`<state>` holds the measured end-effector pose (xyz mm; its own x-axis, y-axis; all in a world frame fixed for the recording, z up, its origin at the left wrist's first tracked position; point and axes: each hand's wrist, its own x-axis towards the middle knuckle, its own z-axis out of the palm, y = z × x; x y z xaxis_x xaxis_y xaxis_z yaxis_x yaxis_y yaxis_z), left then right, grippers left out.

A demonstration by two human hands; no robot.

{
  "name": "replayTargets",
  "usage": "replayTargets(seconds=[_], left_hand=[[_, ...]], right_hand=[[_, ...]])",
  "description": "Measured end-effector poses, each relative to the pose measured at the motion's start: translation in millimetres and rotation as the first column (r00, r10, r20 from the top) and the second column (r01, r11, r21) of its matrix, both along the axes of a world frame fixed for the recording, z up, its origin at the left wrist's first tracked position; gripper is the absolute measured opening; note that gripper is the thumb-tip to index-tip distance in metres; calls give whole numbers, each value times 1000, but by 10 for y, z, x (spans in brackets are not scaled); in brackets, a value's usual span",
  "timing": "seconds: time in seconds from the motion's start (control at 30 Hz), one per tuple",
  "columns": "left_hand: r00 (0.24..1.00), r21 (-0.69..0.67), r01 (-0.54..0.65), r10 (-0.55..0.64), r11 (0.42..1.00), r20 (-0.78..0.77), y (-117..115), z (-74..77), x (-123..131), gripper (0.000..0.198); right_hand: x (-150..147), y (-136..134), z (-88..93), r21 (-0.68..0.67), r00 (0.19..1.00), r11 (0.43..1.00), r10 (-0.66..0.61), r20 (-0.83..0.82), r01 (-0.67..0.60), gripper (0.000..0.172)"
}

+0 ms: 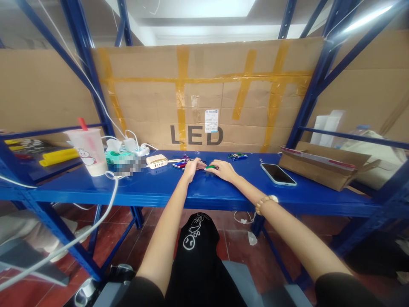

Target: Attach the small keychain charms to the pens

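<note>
Right hand [225,170] pinches green pen [211,167], fingers closed on it. Left hand [193,167] at pen pile [180,163], grip unclear. Far pile [238,157] beyond; phone [278,174] right.

A plastic drink cup [89,155] with a red straw [82,124] stands at the left of the blue metal bench [252,181], just beside a green tissue pack [120,157]. Near the pack lies a small cream box [156,160], possibly a power bank. On the right, a smartphone [278,174] lies with its dark screen up, near an open cardboard box [326,164]. Behind the bench rises a cardboard panel [143,102] printed "LED", bearing amber tape [180,102] and a white label [211,121].
</note>
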<state>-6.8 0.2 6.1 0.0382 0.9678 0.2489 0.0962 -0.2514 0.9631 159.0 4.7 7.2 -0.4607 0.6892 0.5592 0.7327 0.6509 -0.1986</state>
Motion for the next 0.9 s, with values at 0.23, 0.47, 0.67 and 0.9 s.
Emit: replayTargets(seconds=[0.23,0.47,0.67,0.9], left_hand=[[1000,1,1,-1,1000,2,-6,5,-2,42],[1000,-1,-3,3,1000,6,-10,3,3,43],[1000,-11,-9,10,1000,14,5,-1,7,43],[1000,0,-8,8,1000,-1,14,-7,1,43]], right_hand=[[-2,-12,4,7,1000,1000,18,-17,-17,29],[-8,-21,8,7,999,1000,6,-33,-6,27],[-11,-30,15,16,1000,1000,8,-22,-7,26],[-11,-29,15,17,1000,1000,4,-18,-4,27]])
